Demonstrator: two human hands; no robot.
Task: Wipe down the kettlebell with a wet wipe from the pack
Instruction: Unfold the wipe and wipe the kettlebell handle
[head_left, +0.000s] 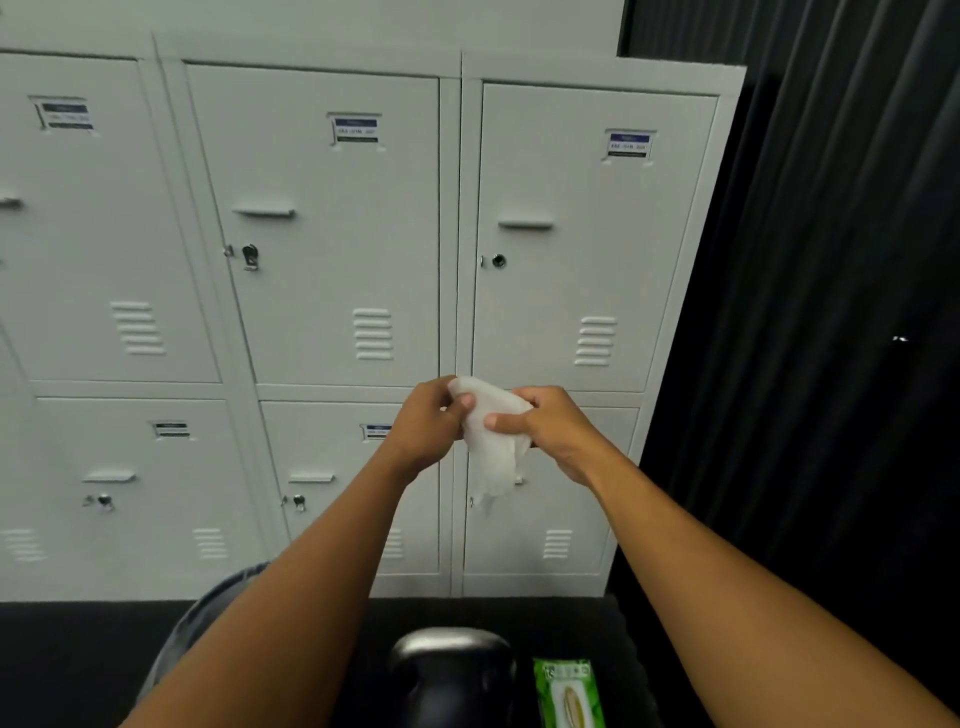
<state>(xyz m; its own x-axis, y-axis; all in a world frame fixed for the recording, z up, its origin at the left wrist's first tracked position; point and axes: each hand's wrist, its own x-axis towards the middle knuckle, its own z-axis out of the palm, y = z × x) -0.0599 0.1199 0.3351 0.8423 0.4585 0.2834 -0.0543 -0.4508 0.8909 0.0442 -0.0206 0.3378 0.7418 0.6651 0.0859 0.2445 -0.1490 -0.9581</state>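
A white wet wipe (491, 441) hangs in the air in front of the lockers, held between both hands. My left hand (428, 428) pinches its upper left edge, and my right hand (553, 431) grips its right side with the thumb across it. Its lower part dangles loose. Far below, at the bottom edge of the view, stands the black kettlebell (452, 670) with its handle upward. The green wipe pack (569, 693) lies flat just to its right. Both are partly cut off by the frame.
A wall of white metal lockers (337, 260) stands straight ahead. A black curtain (831, 312) hangs on the right. The floor (78, 665) is dark. A knee in grey fabric (208, 618) shows at lower left.
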